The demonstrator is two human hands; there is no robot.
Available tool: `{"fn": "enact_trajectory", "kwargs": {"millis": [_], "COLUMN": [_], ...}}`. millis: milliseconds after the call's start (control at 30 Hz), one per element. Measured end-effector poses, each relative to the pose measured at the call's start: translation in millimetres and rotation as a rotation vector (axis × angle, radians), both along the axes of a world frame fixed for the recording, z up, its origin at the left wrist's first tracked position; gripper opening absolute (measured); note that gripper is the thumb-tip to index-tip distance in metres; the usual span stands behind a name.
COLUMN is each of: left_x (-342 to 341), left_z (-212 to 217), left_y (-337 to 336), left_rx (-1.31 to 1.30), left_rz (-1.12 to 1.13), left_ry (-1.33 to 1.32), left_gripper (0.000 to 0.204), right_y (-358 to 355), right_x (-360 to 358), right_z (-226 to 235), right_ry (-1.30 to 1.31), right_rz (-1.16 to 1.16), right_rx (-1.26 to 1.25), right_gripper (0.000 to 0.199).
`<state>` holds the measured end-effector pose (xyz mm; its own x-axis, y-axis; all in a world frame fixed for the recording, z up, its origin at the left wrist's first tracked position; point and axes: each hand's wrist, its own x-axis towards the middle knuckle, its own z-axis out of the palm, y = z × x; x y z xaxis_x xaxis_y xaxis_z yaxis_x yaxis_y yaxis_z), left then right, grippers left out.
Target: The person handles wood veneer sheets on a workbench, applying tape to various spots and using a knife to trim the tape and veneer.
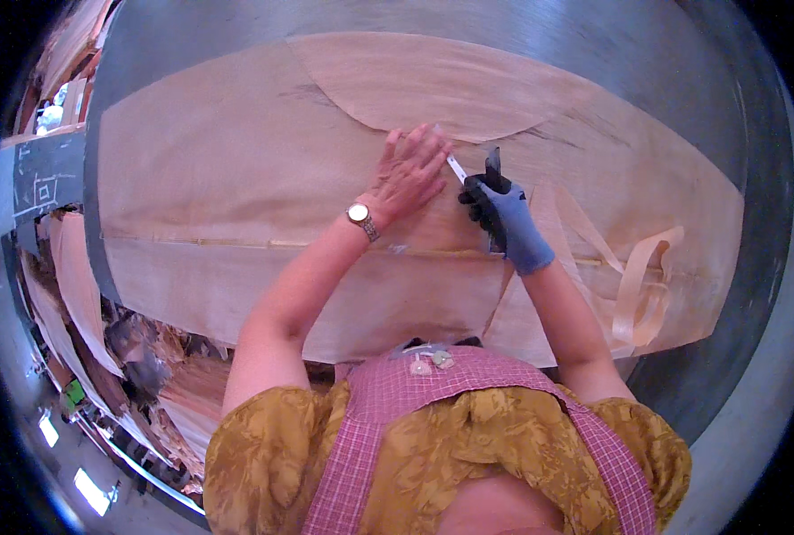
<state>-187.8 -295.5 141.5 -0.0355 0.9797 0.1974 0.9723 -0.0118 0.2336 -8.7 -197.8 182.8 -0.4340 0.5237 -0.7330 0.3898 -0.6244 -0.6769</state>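
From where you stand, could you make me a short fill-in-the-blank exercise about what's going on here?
1. The right hand wears a blue-and-black ____.
2. Strapped around the wrist of the bare left hand is a round-faced ____.
3. The slim pale tool points from the gloved hand toward the ____ hand.
4. A curled strip lies toward the ____ end of the large tan sheet.

Missing words: glove; watch; left; right.
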Motion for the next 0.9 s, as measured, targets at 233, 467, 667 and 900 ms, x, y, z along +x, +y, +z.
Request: {"fn": "enact_trajectory", "kwargs": {"millis": [233, 467, 667, 900], "left_x": [-6.3, 8.9, 78.1, 103.7], "left_z": [-4.6, 40.3, -15.5, -23.7], "left_y": [6.2, 59.6, 193.7, 218.0], "left_rx": [0.028, -0.118, 0.238, 0.099], "left_rz": [-0.042, 0.035, -0.105, -0.166], "left_ry": [-0.008, -0.157, -0.118, -0.125], "left_gripper": [0.056, 0.055, 0.049, 0.054], "right_y": [57.5, 164.9, 201.2, 205.5], "right_x": [27.0, 58.2, 76.4, 79.7], "right_z": [-26.4, 5.2, -24.3, -17.8], "right_ry": [-0.325, 0.096, -0.004, -0.333], "right_rz": [0.617, -0.121, -0.159, 0.180], "right_rx": [1.175, 0.516, 0.372, 0.736], "right_gripper": [0.020, 0.016, 0.017, 0.019]}}
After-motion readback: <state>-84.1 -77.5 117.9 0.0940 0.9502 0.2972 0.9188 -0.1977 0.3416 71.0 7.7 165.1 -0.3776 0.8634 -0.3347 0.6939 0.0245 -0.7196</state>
